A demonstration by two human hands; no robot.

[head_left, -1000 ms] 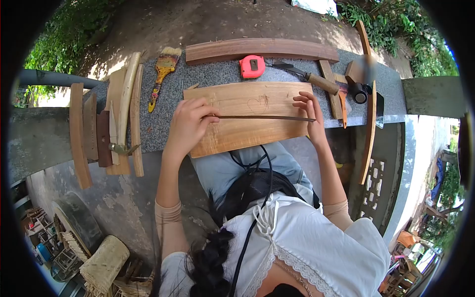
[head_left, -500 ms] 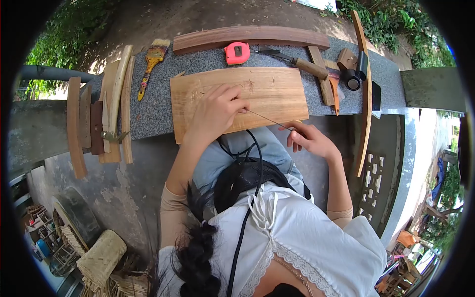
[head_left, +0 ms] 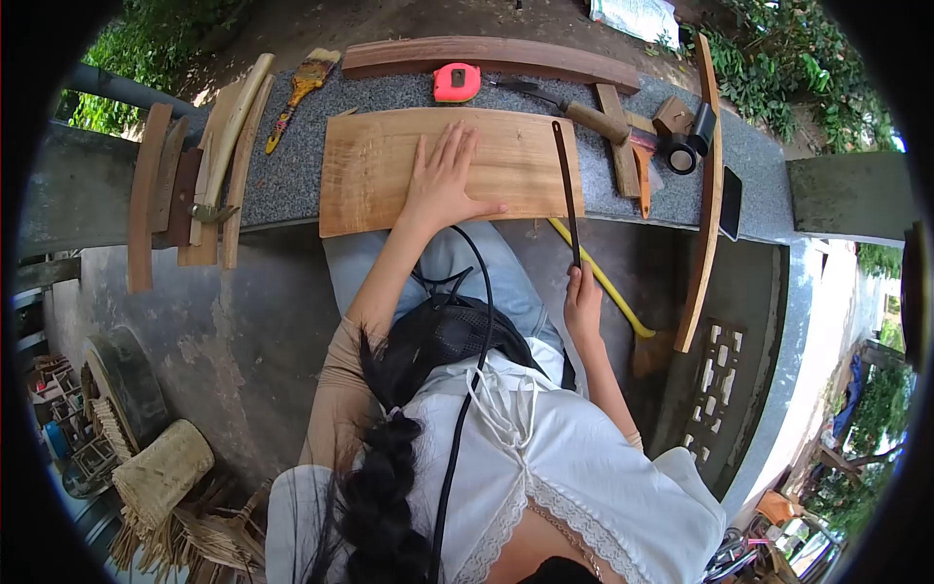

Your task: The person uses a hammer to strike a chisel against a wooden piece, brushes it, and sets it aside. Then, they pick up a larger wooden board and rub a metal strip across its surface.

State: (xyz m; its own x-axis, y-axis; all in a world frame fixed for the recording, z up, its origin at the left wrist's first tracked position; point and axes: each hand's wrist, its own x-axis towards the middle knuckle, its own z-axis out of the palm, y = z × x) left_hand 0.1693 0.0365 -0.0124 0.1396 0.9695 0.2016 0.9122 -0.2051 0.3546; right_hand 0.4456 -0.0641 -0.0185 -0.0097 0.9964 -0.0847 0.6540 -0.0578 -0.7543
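My left hand [head_left: 444, 185] lies flat on a broad wooden board [head_left: 370, 185], fingers pointing away and thumb stretched to the right. The board rests on the speckled stone bench, its near edge over my lap. In my right hand [head_left: 584, 297], just beyond that near edge, is the lower end of a hacksaw blade [head_left: 568, 185], a narrow dark strip with a hole in its rounded far tip. Closed fingers hide the end I hold. The blade lies over the board's right side, pointing away from me.
Behind the board are a pink tape measure [head_left: 456, 83], a wood-handled knife [head_left: 595, 122] and a long dark timber [head_left: 486, 56]. A paintbrush [head_left: 300, 97] and a hammer [head_left: 210, 212] lie left; black tape [head_left: 680, 159] sits right. A yellow rod [head_left: 613, 292] shows below the bench.
My left hand has let go of the blade and spread flat on the board. My right hand has drawn down and nearer me, turning the blade from slanted to nearly upright in view.
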